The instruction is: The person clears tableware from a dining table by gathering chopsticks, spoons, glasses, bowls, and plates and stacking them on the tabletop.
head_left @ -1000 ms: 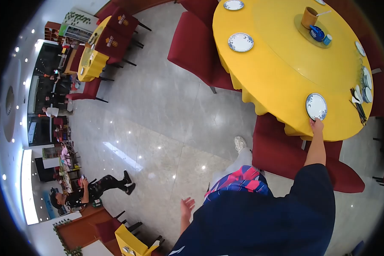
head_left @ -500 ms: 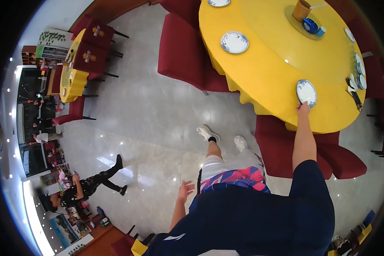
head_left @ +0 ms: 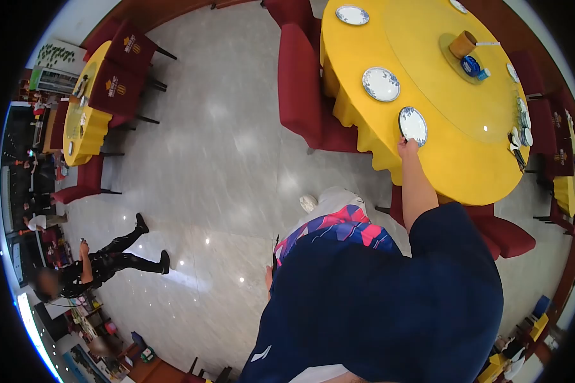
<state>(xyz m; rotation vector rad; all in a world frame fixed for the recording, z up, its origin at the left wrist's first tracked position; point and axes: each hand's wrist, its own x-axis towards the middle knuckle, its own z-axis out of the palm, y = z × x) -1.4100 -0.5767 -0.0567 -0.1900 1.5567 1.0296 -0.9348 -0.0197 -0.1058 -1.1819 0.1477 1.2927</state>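
Note:
My right hand (head_left: pixel 407 147) grips the near rim of a white plate (head_left: pixel 413 126) with a blue patterned border, held at the near side of the round yellow-covered table (head_left: pixel 466 169). I cannot tell if the plate touches the cloth. Close by, up and to the left, a similar plate (head_left: pixel 381 84) lies flat near the table edge. A third plate (head_left: pixel 352 15) lies farther along the rim. My left hand (head_left: pixel 269 279) hangs low beside my body, mostly hidden behind my shirt, so its fingers do not show clearly.
Red chairs (head_left: pixel 300 89) surround the table. A glass turntable (head_left: pixel 428 57) carries a brown cup (head_left: pixel 463 44) and a blue item (head_left: pixel 470 66). Black-handled utensils (head_left: pixel 516 150) and stacked dishes (head_left: pixel 525 121) stand at the right. A person in black (head_left: pixel 102 262) walks at left.
My right hand has carried the plate left along the table, nearer the plate lying there. My left hand has dropped back beside my body. The person in black has walked on.

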